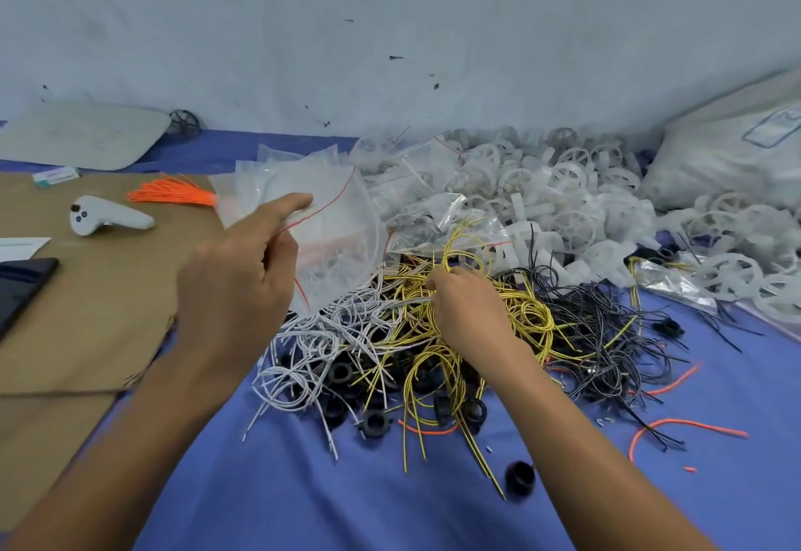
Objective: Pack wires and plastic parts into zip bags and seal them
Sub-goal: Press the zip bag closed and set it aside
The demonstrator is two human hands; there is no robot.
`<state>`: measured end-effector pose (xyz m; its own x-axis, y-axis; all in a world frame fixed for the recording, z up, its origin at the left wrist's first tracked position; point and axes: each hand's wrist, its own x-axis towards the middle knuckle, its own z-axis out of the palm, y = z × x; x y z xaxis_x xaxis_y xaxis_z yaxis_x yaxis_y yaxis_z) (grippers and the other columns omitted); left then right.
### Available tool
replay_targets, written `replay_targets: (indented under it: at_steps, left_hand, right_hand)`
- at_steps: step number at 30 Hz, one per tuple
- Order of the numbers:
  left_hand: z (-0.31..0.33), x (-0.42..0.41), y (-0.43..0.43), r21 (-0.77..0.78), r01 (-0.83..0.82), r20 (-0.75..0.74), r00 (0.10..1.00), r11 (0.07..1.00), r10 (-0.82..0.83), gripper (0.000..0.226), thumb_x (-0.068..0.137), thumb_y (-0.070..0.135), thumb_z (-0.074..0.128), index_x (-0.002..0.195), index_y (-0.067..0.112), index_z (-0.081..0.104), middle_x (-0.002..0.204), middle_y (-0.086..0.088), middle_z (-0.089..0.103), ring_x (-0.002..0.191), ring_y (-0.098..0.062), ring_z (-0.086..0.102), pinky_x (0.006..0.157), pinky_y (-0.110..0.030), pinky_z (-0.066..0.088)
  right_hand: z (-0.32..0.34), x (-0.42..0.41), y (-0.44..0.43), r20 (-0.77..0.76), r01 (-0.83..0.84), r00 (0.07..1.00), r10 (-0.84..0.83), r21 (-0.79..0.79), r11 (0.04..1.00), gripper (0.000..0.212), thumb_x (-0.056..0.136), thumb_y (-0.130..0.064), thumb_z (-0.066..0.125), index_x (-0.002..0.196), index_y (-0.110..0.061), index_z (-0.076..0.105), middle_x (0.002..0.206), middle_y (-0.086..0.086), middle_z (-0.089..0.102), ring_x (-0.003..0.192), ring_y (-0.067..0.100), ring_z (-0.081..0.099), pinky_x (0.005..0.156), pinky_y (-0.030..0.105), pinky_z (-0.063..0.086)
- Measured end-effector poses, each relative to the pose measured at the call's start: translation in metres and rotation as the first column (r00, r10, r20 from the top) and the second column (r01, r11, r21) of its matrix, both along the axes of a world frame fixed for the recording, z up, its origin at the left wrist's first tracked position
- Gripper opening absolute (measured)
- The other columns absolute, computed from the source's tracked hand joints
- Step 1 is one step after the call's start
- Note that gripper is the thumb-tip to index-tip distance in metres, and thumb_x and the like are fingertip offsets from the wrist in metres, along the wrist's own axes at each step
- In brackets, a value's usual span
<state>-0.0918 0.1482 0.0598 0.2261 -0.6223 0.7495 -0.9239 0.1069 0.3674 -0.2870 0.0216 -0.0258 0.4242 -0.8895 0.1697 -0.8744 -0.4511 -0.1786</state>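
My left hand point(247, 273) holds up a clear zip bag point(336, 230) with a red seal line; white plastic parts show inside it. My right hand point(468, 308) is down in a tangled heap of wires and pinches a loop of yellow wires point(459, 247). White wires point(312, 347) lie to the left of the heap and black wires point(607, 316) to the right. Black plastic rings point(375, 422) are scattered under and in front of the wires. A big pile of white plastic wheel parts point(576, 208) lies behind.
A blue cloth point(346, 498) covers the surface. Brown cardboard point(86, 312) at left carries a white controller point(108, 219), a dark phone point(21, 290) and a bundle of orange wires point(173, 195). More empty zip bags point(411, 177) lie behind. A white sack point(737, 151) sits at far right.
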Motion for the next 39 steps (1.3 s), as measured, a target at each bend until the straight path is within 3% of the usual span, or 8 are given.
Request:
replay_targets:
  at_steps: [9, 13, 18, 24, 26, 28, 30, 39]
  left_hand:
    - [-0.010, -0.009, -0.002, 0.092, 0.026, -0.027, 0.999, 0.995, -0.024, 0.038, 0.091, 0.015, 0.050, 0.124, 0.025, 0.066, 0.053, 0.024, 0.031, 0.053, 0.010, 0.044, 0.050, -0.013, 0.025]
    - [-0.014, -0.012, -0.006, 0.105, 0.051, -0.039, 0.998, 0.993, -0.047, 0.038, 0.092, 0.018, 0.049, 0.124, 0.029, 0.065, 0.051, 0.020, 0.035, 0.057, 0.008, 0.048, 0.048, -0.018, 0.029]
    - [-0.020, -0.019, -0.009, 0.157, 0.044, -0.050, 0.998, 0.987, -0.037, 0.034, 0.094, 0.025, 0.049, 0.124, 0.036, 0.061, 0.051, 0.016, 0.039, 0.054, 0.002, 0.046, 0.047, -0.026, 0.032]
    - [-0.037, -0.043, -0.016, 0.339, 0.148, -0.046, 0.989, 0.929, -0.140, 0.020, 0.093, 0.037, 0.050, 0.113, 0.035, 0.046, 0.060, 0.008, 0.044, 0.063, -0.025, 0.056, 0.056, -0.039, 0.045]
    - [-0.043, -0.052, -0.016, 0.360, 0.145, -0.031, 0.989, 0.922, -0.143, 0.020, 0.092, 0.037, 0.050, 0.111, 0.033, 0.045, 0.065, 0.007, 0.048, 0.069, -0.029, 0.060, 0.060, -0.041, 0.047]
    - [-0.048, -0.059, -0.015, 0.371, 0.151, -0.033, 0.988, 0.916, -0.150, 0.022, 0.091, 0.037, 0.049, 0.112, 0.032, 0.045, 0.071, 0.007, 0.052, 0.074, -0.030, 0.062, 0.062, -0.041, 0.048]
    - [-0.052, -0.062, -0.013, 0.376, 0.161, -0.037, 0.987, 0.912, -0.159, 0.025, 0.091, 0.034, 0.050, 0.115, 0.035, 0.044, 0.074, 0.007, 0.053, 0.075, -0.029, 0.062, 0.062, -0.039, 0.047]
    - [-0.058, -0.047, -0.008, 0.387, 0.104, -0.007, 0.994, 0.916, -0.110, 0.032, 0.089, 0.030, 0.061, 0.115, 0.037, 0.043, 0.066, 0.014, 0.049, 0.070, -0.023, 0.059, 0.058, -0.033, 0.036]
  right_hand:
    - [0.022, -0.023, -0.014, 0.689, 0.054, 0.711, -0.142, 0.147, 0.988, 0.022, 0.100, -0.030, 0.049, 0.091, -0.019, 0.066, 0.075, -0.007, 0.063, 0.070, 0.016, 0.061, 0.063, 0.037, 0.050]
    - [0.025, -0.034, -0.016, 0.680, 0.054, 0.703, -0.209, 0.243, 0.969, 0.025, 0.098, -0.031, 0.052, 0.084, -0.018, 0.069, 0.077, 0.000, 0.066, 0.074, 0.024, 0.065, 0.071, 0.043, 0.057]
    - [0.031, -0.045, -0.001, 0.885, -0.333, 0.235, -0.401, 0.461, 0.822, 0.022, 0.093, -0.032, 0.064, 0.092, -0.014, 0.078, 0.107, 0.004, 0.071, 0.101, 0.016, 0.067, 0.083, 0.025, 0.057]
    - [0.017, -0.032, 0.047, 0.848, -0.695, -0.016, -0.529, 0.371, 0.615, 0.019, 0.083, -0.006, 0.071, 0.101, -0.004, 0.075, 0.107, 0.015, 0.073, 0.099, 0.023, 0.070, 0.079, 0.023, 0.056]
    - [0.001, -0.012, 0.068, 0.906, -0.409, 0.061, -0.418, 0.405, 0.818, 0.013, 0.092, -0.006, 0.061, 0.094, -0.011, 0.073, 0.094, 0.005, 0.074, 0.083, 0.018, 0.067, 0.068, 0.024, 0.055]
    - [-0.028, 0.002, 0.086, 0.892, 0.033, 0.447, -0.063, 0.054, 0.998, 0.011, 0.096, -0.015, 0.057, 0.097, -0.018, 0.068, 0.091, -0.003, 0.068, 0.082, 0.016, 0.062, 0.071, 0.027, 0.050]
    - [-0.057, 0.009, 0.102, 0.547, -0.052, 0.795, 0.260, -0.366, 0.929, 0.015, 0.097, -0.020, 0.057, 0.090, -0.013, 0.068, 0.084, 0.002, 0.064, 0.077, 0.025, 0.058, 0.070, 0.036, 0.049]
    - [-0.057, -0.010, 0.115, 0.322, -0.181, 0.918, 0.234, -0.185, 0.966, 0.023, 0.091, -0.022, 0.055, 0.113, -0.017, 0.062, 0.101, -0.002, 0.062, 0.091, 0.023, 0.055, 0.079, 0.036, 0.046]
